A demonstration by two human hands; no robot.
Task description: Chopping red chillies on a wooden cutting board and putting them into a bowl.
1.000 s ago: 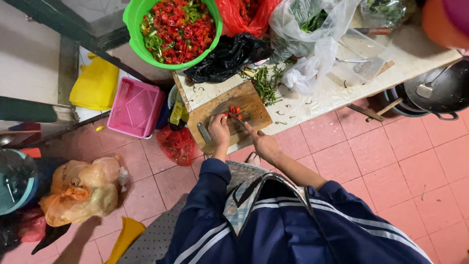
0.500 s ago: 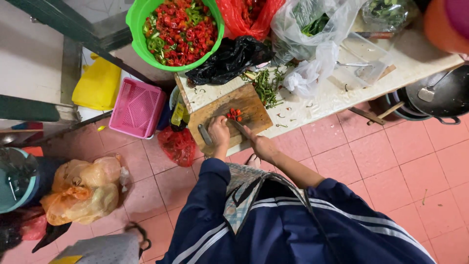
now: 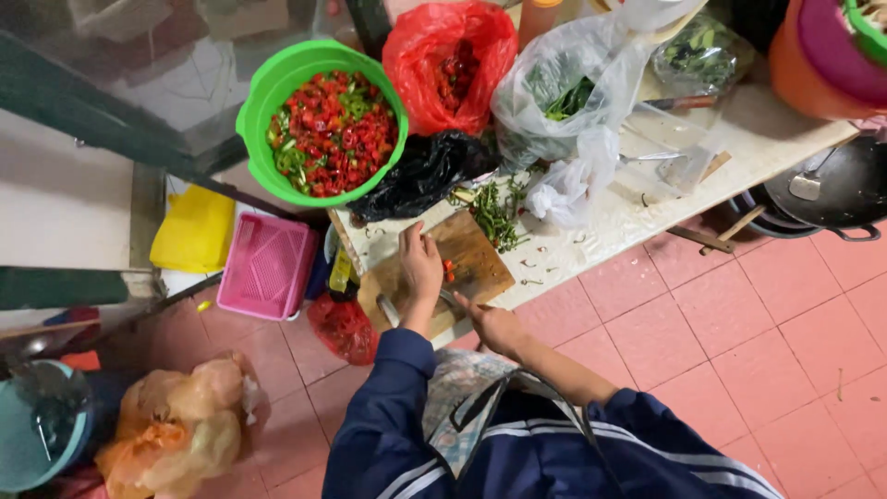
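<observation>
Two bare hands work over a brown wooden chopping board [image 3: 476,263] that lies at the near edge of a pale, littered worktop [image 3: 637,208]. The left hand [image 3: 420,268] rests palm down on the board, fingers curled together beside a few small red chilli pieces [image 3: 449,271]; whether its grip pinches one of them I cannot tell. The right hand [image 3: 496,323] sits at the board's near corner, its grip closed around what seems to be a knife handle, with a grey blade [image 3: 389,310] showing on the far side of the left wrist, though the view is too small to be sure. Both arms wear dark blue sleeves with white stripes.

Just beyond the board lies a loose heap of green stalks [image 3: 494,214]. Past that stands a round green plastic bowl [image 3: 277,92] filled with chopped red and green chillies, touching a crumpled black plastic bag [image 3: 420,176]. A red plastic bag [image 3: 443,55] of whole chillies stands behind it, and a clear plastic bag [image 3: 564,102] with green leaves sits beside that. On the red tiled floor [image 3: 758,333], a pink plastic basket [image 3: 268,268] stands next to a yellow container [image 3: 194,231].
</observation>
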